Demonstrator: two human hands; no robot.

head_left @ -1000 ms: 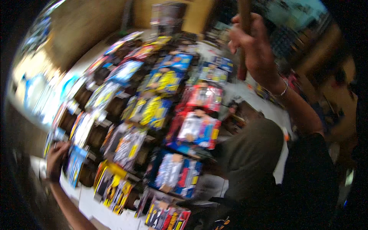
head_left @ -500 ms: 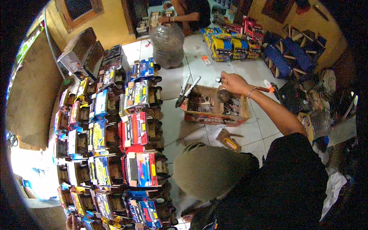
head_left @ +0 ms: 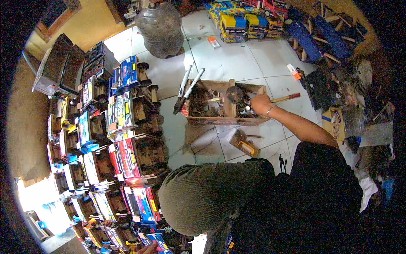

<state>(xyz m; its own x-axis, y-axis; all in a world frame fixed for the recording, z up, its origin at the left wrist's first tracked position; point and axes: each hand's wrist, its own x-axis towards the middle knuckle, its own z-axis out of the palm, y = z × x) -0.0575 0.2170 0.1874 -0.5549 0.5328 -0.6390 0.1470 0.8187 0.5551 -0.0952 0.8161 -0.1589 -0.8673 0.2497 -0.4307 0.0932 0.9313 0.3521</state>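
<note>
At the lower edge part of a hand [head_left: 148, 249] shows beside the toy trucks [head_left: 124, 158]; it may be my left hand, but whose it is and what its fingers do I cannot tell. My right hand is out of view. In front of me a co-worker in a knit cap [head_left: 203, 199] and black shirt reaches out an arm. That person's hand [head_left: 261, 104] grips a hammer [head_left: 286, 98] with a red-ended handle, over the right end of a wooden box [head_left: 203, 120]. Small wood scraps lie in the box, and a round dark piece [head_left: 234, 94] sits on its divider.
Long-handled cutters [head_left: 187, 89] lean on the box's left end. A staple gun [head_left: 246, 144] lies on the white tile floor nearby. Behind stand a large plastic jug [head_left: 160, 31] and yellow-blue toy trucks [head_left: 233, 28]. Blue wood-framed pieces [head_left: 304, 40] are stacked at the far right.
My view has shifted, so most of the scene sits further left and higher. The co-worker's hand has come down with the hammer to the box's right end. The lower-edge hand appears further right.
</note>
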